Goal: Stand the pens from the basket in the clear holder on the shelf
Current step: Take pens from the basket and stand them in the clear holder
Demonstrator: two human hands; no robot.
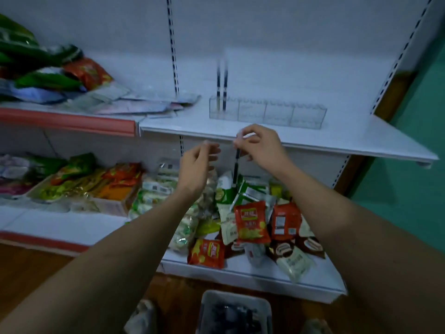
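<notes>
A clear holder with several compartments stands on the white upper shelf. Two dark pens stand upright in its leftmost compartment. My right hand pinches the top of a dark pen, which hangs down just below the shelf's front edge. My left hand is beside it on the left, fingers loosely curled and holding nothing. On the floor at the bottom of the view sits a grey basket with dark pens inside.
Snack packets lie piled on the lower shelf under my hands. More packets and flat bags cover the upper left shelf. A slotted upright runs up the back panel. A green wall lies at the right.
</notes>
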